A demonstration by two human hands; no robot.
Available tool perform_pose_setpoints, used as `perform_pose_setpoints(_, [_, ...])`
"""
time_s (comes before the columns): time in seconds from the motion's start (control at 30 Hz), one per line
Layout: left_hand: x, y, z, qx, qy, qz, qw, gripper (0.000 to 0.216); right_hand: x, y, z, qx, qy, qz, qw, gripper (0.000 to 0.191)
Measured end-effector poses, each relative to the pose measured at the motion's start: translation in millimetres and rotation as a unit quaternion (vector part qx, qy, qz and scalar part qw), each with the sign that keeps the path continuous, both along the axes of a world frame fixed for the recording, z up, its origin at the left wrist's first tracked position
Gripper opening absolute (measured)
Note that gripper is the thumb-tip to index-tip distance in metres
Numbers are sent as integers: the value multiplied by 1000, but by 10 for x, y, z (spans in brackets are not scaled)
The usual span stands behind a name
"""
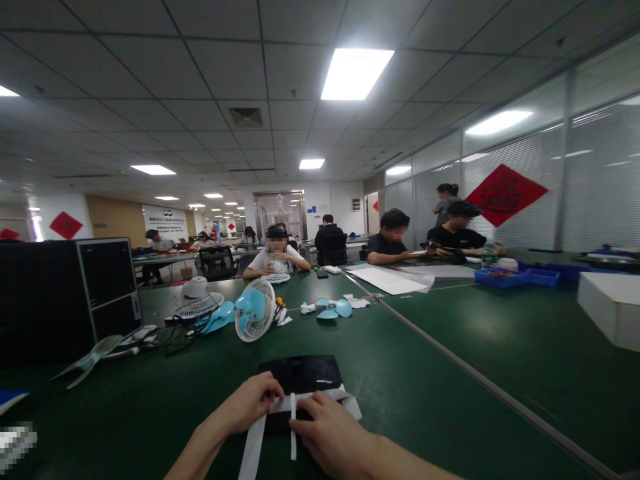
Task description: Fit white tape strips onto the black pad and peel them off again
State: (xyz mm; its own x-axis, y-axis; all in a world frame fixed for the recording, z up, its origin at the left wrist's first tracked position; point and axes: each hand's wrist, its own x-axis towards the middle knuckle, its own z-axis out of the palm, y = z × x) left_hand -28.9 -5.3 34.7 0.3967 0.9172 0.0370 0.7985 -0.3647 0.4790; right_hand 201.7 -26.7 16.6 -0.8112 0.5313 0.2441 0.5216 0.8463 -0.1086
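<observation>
A flat black object with a glossy panel (315, 372) lies on the green table before me; its exact kind is unclear. Across its near part runs a white band (285, 404), whose wide tail (251, 448) hangs down toward me on the left. A narrow white strip (293, 447) crosses the band lengthwise. My left hand (255, 400), fingers curled and pinched, holds the band at its left side. With bent fingers, my right hand (333, 430) grips the narrow strip from the right and presses on the band. Its palm hides part of the black object.
White fan grilles (264, 313) and blue fan blades (330, 309) lie farther off with cables. A black computer case (107, 287) stands left. A metal seam (450, 360) crosses the table. Blue trays (500, 277) and a white box (607, 310) are right. Several people sit beyond.
</observation>
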Motion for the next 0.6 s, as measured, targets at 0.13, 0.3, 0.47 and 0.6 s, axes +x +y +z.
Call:
perform_pose_setpoints(0.13, [-31, 51, -69, 6, -10, -8, 1000, 37, 2, 12, -25, 2, 22, 18, 1000, 32])
perform_pose_setpoints(0.3, [-31, 69, -96, 12, -17, -5, 1000, 35, -32, 30, -66, -14, 26, 37, 999, 32])
perform_pose_setpoints(0.47, [-33, 79, -106, 5, -27, 0, 1000, 34, -41, 26, -132, 7, 7, 57, 998, 23])
perform_pose_setpoints(0.6, [-55, 77, -97, 5, -11, -3, 1000, 33, 10, 51, -45, -8, 35, 33, 999, 23])
